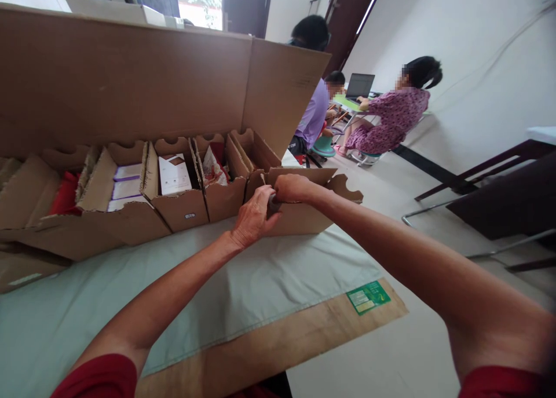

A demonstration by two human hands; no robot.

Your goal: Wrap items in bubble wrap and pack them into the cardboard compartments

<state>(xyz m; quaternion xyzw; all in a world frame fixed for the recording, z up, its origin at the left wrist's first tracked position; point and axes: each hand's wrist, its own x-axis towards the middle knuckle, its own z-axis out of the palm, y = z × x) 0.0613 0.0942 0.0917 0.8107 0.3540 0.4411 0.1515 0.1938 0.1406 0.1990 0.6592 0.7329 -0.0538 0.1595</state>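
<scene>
My left hand (255, 211) and my right hand (292, 187) meet over the near edge of an open cardboard box (302, 219) at the right end of a row. Both are closed. Between them shows a small dark, rounded thing (273, 204), mostly covered by my fingers, so its kind is hidden. Left of my hands stands a cardboard bin (226, 200) with a red and whitish packet (215, 167) inside. Another bin (185, 212) beside it holds a white box (174, 175).
A tall cardboard panel (143, 79) rises behind the bins. Further left, bins hold purple-edged white packs (125, 186) and a red item (66, 194). Pale green cloth (208, 276) covers the wooden table (260, 346). Seated people, one at a laptop (361, 86), are beyond.
</scene>
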